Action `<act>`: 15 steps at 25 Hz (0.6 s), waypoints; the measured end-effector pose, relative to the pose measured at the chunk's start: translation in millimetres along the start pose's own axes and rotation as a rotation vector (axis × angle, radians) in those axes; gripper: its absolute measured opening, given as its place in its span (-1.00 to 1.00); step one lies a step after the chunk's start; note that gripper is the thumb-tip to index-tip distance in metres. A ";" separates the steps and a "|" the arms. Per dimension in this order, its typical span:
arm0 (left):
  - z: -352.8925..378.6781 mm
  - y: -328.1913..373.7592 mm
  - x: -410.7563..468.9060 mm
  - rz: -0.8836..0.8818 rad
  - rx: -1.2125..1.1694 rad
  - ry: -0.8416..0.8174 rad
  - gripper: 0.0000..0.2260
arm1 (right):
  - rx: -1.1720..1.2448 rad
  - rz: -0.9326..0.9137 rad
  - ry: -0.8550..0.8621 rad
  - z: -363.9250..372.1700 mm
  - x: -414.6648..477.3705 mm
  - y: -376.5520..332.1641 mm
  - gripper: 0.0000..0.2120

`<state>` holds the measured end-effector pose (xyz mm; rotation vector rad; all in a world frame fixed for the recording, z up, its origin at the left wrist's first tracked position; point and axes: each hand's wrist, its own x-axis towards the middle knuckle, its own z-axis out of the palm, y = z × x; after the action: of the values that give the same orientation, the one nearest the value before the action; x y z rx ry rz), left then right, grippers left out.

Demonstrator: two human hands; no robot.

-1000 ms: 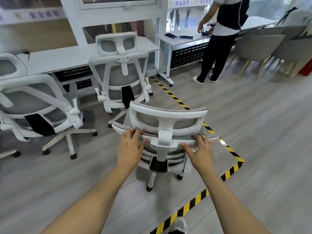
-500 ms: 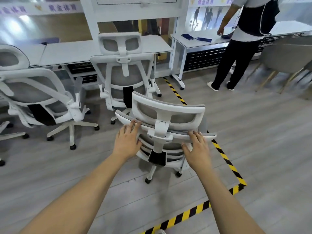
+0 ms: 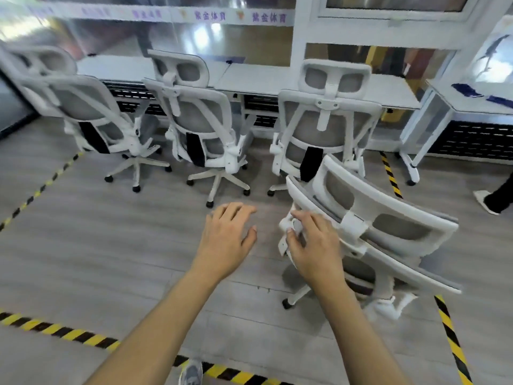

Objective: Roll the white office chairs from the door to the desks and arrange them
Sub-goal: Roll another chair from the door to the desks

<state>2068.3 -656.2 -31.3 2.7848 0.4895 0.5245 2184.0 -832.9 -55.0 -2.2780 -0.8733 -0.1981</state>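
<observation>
Three white chairs [image 3: 327, 126] are already lined up at the desks [image 3: 258, 79] across the upper half of the frame. A fourth chair [image 3: 369, 226], right of centre, is seen turned askew behind the rightmost one. Its backrest edge is loosely touched by the right hand [image 3: 313, 245], fingers curled; the left hand [image 3: 227, 234] is held open over bare floor. A firmer two-handed grip and a turn towards a free desk seem to be called for next

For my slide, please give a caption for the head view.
Right hand on the near chair, left hand free, three chairs at the desks.
</observation>
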 end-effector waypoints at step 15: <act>-244.5 -224.8 -358.7 -0.844 0.330 0.329 -0.61 | 0.285 -0.783 -0.402 181.3 -116.4 -425.4 -0.55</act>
<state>1595.6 -538.2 9.3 2.4146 1.8362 0.7223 1806.0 -546.8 -2.9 -1.6330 -1.8488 0.0499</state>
